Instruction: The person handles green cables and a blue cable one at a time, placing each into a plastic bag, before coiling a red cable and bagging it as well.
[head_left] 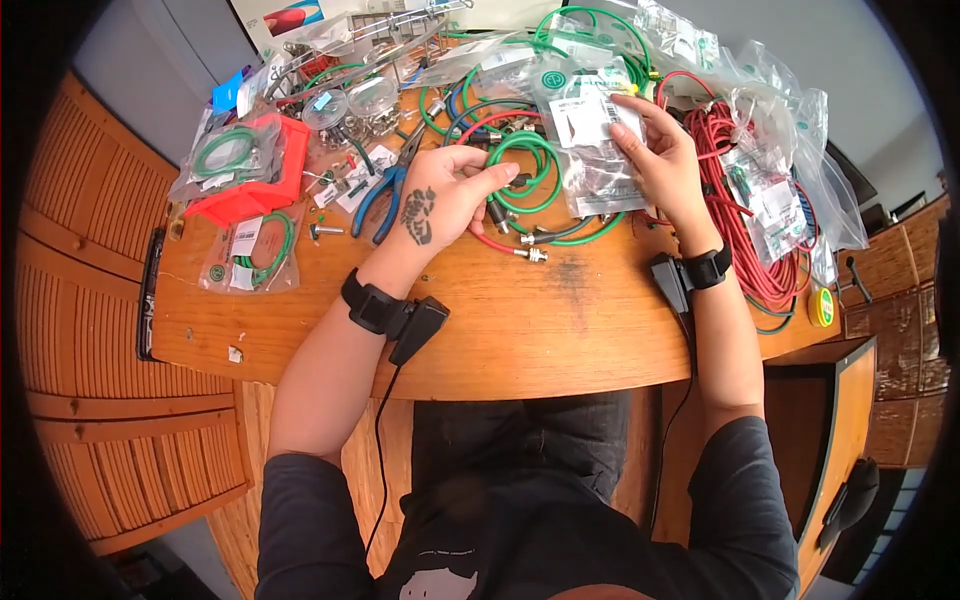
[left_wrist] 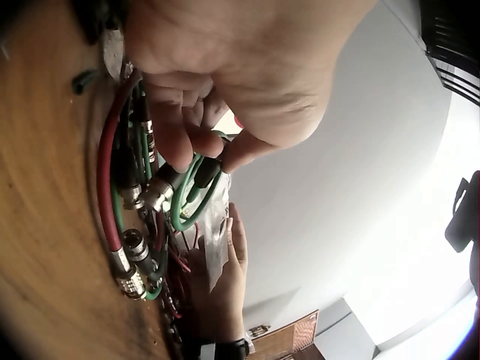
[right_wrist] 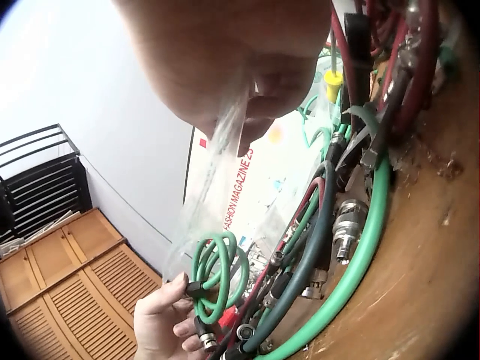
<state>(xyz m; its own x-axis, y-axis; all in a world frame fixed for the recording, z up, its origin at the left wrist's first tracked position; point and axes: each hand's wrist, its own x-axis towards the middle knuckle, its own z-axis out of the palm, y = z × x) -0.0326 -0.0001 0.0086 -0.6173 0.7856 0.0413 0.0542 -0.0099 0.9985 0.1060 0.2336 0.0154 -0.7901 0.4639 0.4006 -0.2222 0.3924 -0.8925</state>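
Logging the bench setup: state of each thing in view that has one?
Left hand: pinching green cable
Green cable: coiled
Right hand: gripping clear bag
Clear bag: held up; whether open, unclear
Blue pliers: on table, handles spread
Red cables: bundled

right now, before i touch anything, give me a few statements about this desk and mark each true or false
1. The left hand pinches a coiled green cable. True.
2. The right hand grips the blue-handled pliers. False: it holds a clear plastic bag; the pliers lie on the table.
3. The red bin stands at the person's right. False: it is at the left.
4. A bundle of red cable lies to the right of the right hand. True.
5. Both wrists are bare. False: each wears a black strap.
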